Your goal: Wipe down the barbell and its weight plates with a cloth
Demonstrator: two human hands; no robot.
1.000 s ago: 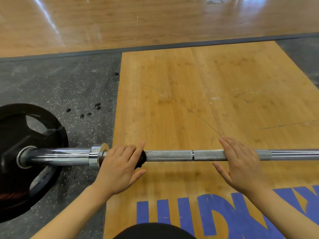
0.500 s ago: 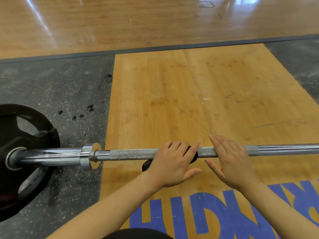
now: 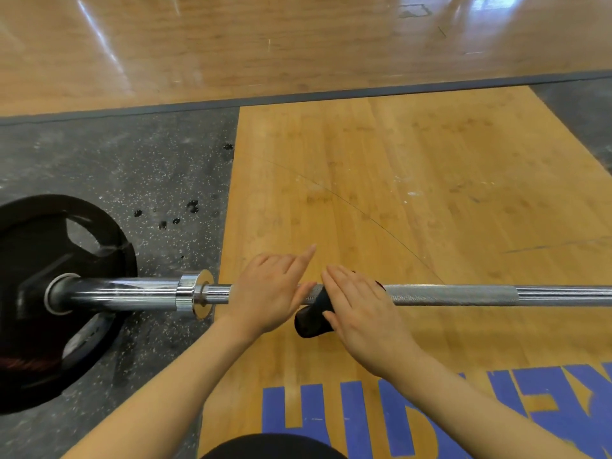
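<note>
A chrome barbell lies across the floor, its sleeve carrying a black weight plate at the left. A black cloth is draped over the knurled shaft and hangs down on my side. My right hand lies on the cloth with straight fingers and presses it to the bar. My left hand rests on the shaft just left of the cloth, fingers relaxed, index finger sticking out, thumb near the cloth's edge. The part of the cloth under my right palm is hidden.
The bar lies over a wooden platform with blue lettering near me. Speckled black rubber flooring lies under the plate. A dark strip borders glossy wood floor beyond.
My left hand slid the cloth rightward along the shaft to my right hand. Now my right hand covers the cloth and my left hand sits off it to the left.
</note>
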